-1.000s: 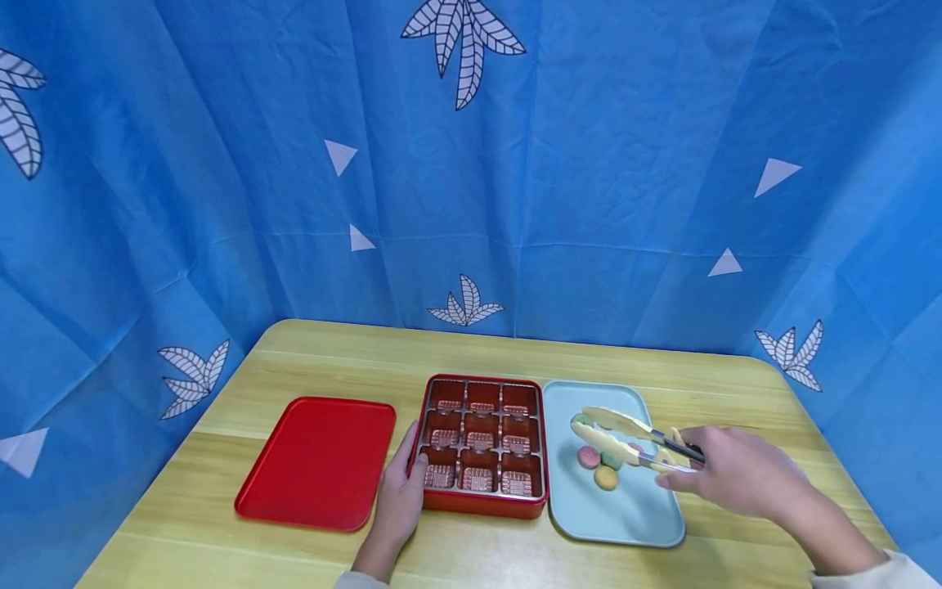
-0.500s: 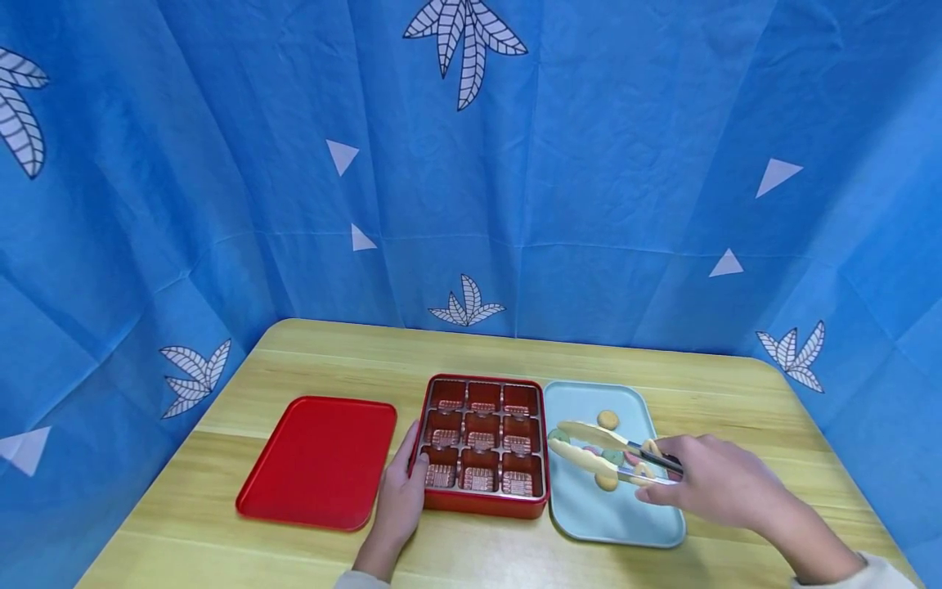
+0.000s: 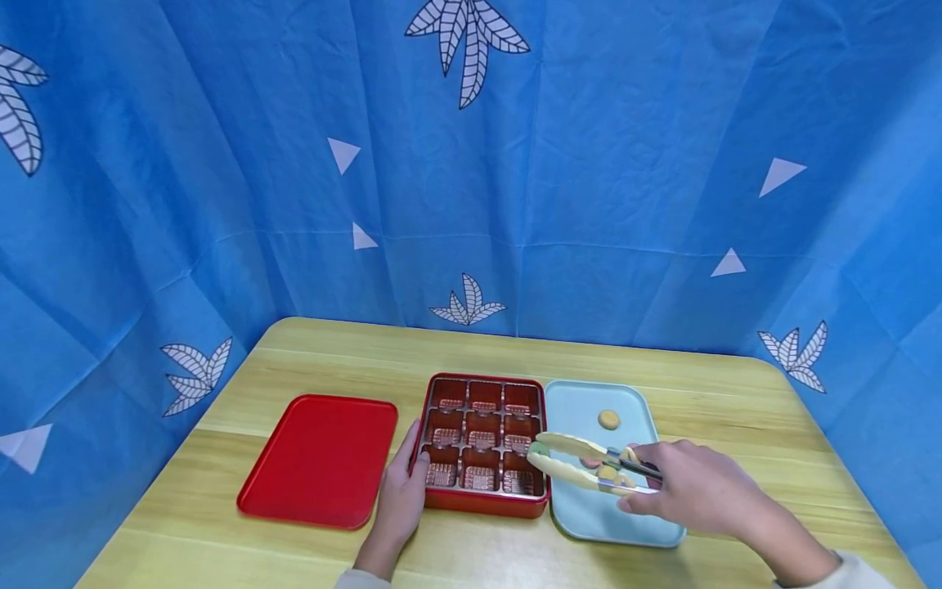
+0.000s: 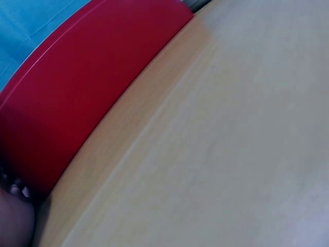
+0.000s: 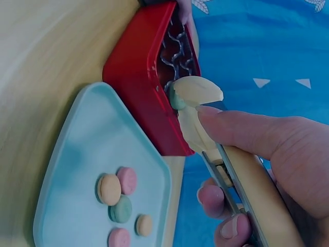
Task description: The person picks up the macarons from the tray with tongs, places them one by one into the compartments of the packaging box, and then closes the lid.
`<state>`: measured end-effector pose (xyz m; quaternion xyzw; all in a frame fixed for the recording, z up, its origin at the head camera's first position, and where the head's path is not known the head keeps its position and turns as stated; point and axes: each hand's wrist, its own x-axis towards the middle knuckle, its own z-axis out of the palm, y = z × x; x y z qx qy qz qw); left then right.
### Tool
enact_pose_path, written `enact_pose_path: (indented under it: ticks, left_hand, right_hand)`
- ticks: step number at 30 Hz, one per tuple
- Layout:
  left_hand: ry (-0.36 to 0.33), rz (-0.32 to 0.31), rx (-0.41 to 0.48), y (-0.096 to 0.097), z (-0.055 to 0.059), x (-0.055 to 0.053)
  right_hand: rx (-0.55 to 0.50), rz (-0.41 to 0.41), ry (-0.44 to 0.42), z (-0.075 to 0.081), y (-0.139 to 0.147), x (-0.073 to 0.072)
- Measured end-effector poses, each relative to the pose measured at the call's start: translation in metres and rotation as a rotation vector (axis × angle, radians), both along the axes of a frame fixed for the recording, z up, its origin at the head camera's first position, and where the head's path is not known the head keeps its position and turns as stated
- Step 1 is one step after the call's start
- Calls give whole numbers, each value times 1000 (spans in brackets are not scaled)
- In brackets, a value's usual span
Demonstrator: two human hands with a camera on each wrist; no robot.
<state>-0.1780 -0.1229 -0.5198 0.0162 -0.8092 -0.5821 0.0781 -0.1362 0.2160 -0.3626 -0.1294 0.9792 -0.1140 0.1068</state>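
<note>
My right hand (image 3: 695, 484) grips a pair of tongs (image 3: 565, 471) with cream-coloured tips. Between the tips sits a green macaron (image 3: 540, 449), held over the right edge of a red box (image 3: 482, 501). Nine compartments divide the box, and none of those I can see holds anything. At the box's left side my left hand (image 3: 400, 491) holds the wall, thumb near the front corner. Several macarons lie on a light blue tray (image 3: 618, 525) right of the box; the right wrist view shows a pink macaron (image 5: 127, 180) and a green one among them.
A red flat tray or lid (image 3: 320, 462) lies on the wooden table (image 3: 353, 352) to the left. A blue curtain (image 3: 589, 164) hangs behind the table. The blue tray stands close beside the box.
The right hand has moved left with the tongs, carrying the green macaron from above the blue tray to the box's right edge. My left hand stays at the box.
</note>
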Motion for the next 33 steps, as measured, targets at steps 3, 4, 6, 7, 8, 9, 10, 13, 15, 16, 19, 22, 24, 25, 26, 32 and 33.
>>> enact_pose_path:
  ticks: [3,4,6,7,8,9,10,13,15,16,19,22,24,25,26,32,33]
  left_hand:
    - [8,-2,-3,0,0,0]
    - [11,-3,-3,0,0,0]
    - [17,-3,-3,0,0,0]
    - [18,-3,-3,0,0,0]
    - [18,-2,-3,0,0,0]
    - [16,-2,-4,0,0,0]
    - [15,-2,-3,0,1,0]
    - [10,-1,-3,0,1,0]
    - [8,1,-4,0,1,0]
    - [6,2,-5,0,0,0]
    - [4,0,-10,0,0,0]
    - [7,-3,-12,0,0,0]
    - [12,0,-13,0,1,0]
    - [11,1,-13,0,0,1]
    - [13,4,-15,0,0,1]
    - [1,5,-20,-1,0,0]
    - [-3,3,-20,0,0,0]
  right_hand:
    - [1,16,-6,-1,-3,0]
    - [2,22,-6,-1,-4,1]
    - [3,39,4,-2,-4,2]
    - [2,47,10,-2,-5,3]
    - [3,56,17,-3,-5,3]
    - [2,63,25,-3,-5,4]
    - [0,72,32,-4,-5,4]
    - [-10,89,45,-5,-6,5]
    - [-13,89,42,-6,-6,5]
    - [-15,88,38,-6,-6,5]
    - [-14,71,20,-6,-7,4]
    - [-7,67,17,-7,-9,4]
    - [0,70,22,-7,-10,4]
    - [4,74,27,-7,-11,4]
    - [6,77,30,-7,-12,4]
    - [12,87,38,-8,-15,4]
    - [11,91,42,-8,-15,4]
